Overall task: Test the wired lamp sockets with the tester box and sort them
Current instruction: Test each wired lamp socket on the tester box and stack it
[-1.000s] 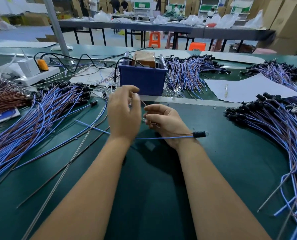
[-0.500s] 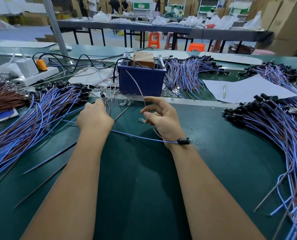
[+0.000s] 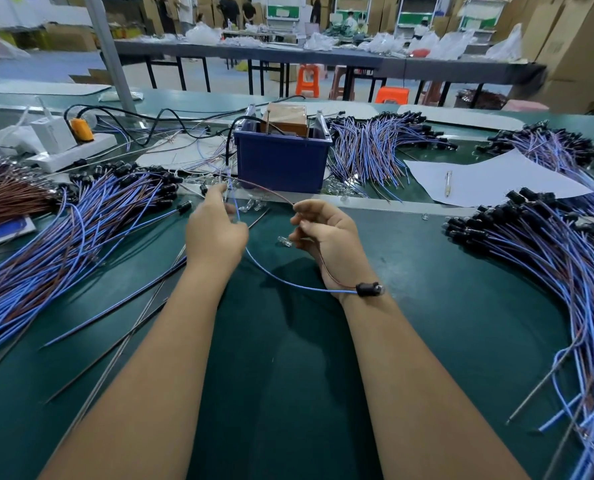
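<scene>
One wired lamp socket (image 3: 368,289), small and black, hangs at my right wrist with a blue wire (image 3: 281,280) and a brown wire (image 3: 326,271) running from it. My left hand (image 3: 216,230) pinches the blue wire's end in front of the blue tester box (image 3: 281,161). My right hand (image 3: 326,233) pinches the brown wire near its end and also holds a small clear bulb (image 3: 284,241) in its fingers. The brown wire arcs from my right fingers toward the left hand, just below the box.
Heaps of wired sockets lie on the green table: a large pile at left (image 3: 63,230), one behind the box (image 3: 375,147), another along the right (image 3: 548,244). A white power strip (image 3: 67,150), white paper with a pen (image 3: 489,178) and loose clear bulbs (image 3: 254,204) sit around the box.
My left hand has lifted from the table and moved right toward the box, now pinching the blue wire. The socket has slid a little down along my right wrist.
</scene>
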The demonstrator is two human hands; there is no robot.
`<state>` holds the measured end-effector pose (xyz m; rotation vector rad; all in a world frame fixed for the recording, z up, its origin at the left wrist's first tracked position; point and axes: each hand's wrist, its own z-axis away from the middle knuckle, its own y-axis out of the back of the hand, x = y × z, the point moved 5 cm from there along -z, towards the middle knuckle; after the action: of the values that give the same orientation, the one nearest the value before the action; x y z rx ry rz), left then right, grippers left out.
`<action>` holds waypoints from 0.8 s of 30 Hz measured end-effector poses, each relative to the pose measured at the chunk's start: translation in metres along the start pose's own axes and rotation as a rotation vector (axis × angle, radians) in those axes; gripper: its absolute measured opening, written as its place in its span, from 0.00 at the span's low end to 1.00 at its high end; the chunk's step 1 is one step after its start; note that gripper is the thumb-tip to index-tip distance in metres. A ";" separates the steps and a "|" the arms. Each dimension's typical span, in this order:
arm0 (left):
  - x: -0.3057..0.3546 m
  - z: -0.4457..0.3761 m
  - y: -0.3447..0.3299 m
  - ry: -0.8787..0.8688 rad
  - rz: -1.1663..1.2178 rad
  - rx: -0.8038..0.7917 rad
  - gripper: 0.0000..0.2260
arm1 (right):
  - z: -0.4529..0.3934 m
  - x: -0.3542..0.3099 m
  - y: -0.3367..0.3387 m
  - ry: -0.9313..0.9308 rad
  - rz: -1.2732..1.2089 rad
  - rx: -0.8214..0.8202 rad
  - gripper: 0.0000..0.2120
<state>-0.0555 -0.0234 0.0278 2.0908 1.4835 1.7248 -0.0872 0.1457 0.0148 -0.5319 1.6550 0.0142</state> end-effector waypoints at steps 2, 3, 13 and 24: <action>-0.006 0.001 -0.007 -0.001 -0.110 -0.075 0.27 | -0.001 -0.001 0.003 0.015 -0.045 0.031 0.16; -0.007 0.002 -0.008 -0.024 -0.172 -0.084 0.24 | -0.001 -0.002 0.004 0.024 -0.056 0.051 0.16; 0.008 0.011 -0.018 -0.005 -0.586 -0.099 0.25 | 0.000 -0.005 0.008 0.046 -0.278 0.121 0.19; 0.010 0.013 -0.029 -0.065 -0.577 -0.145 0.10 | 0.003 0.003 -0.011 -0.088 -0.160 -0.050 0.22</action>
<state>-0.0641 0.0049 0.0136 1.4340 1.6642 1.4686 -0.0809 0.1358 0.0147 -0.6913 1.5252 -0.0387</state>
